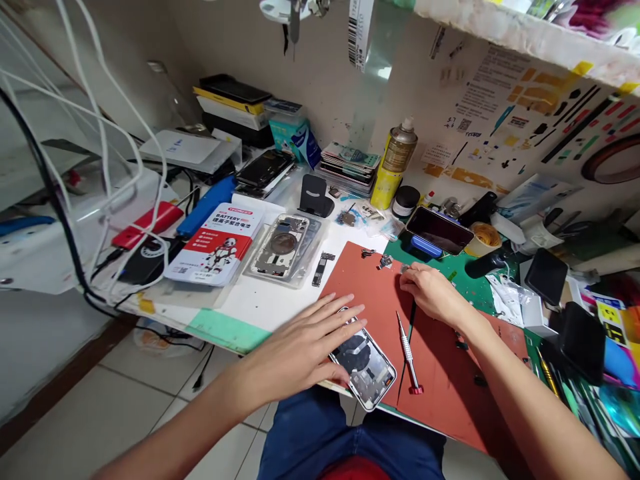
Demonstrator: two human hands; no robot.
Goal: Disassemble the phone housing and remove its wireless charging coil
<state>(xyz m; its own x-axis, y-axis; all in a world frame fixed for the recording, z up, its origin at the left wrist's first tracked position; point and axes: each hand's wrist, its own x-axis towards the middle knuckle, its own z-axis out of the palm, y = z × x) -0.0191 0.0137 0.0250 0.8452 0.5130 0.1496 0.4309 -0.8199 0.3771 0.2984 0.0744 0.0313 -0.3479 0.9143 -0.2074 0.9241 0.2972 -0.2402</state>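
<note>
Red matting (353, 277) bears a screwdriver (407, 352) between spread left fingers (344, 333) and right fingers (413, 283), pinch unclear.

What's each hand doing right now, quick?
Left hand: open, fingers spread over the far end of the phone housing.
Right hand: curled; can't tell whether it's pinching anything.

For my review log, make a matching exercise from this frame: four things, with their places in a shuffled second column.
1. silver-rimmed opened phone frame
2. slim silver screwdriver with red end
3. flat white-and-red battery package
4. yellow-and-gold cylindrical can

A. standing near the wall
B. untouched on the reddish-orange mat
C. beneath the left hand
D. left of the clear plastic tray

Pairs: 1-C, 2-B, 3-D, 4-A
</note>
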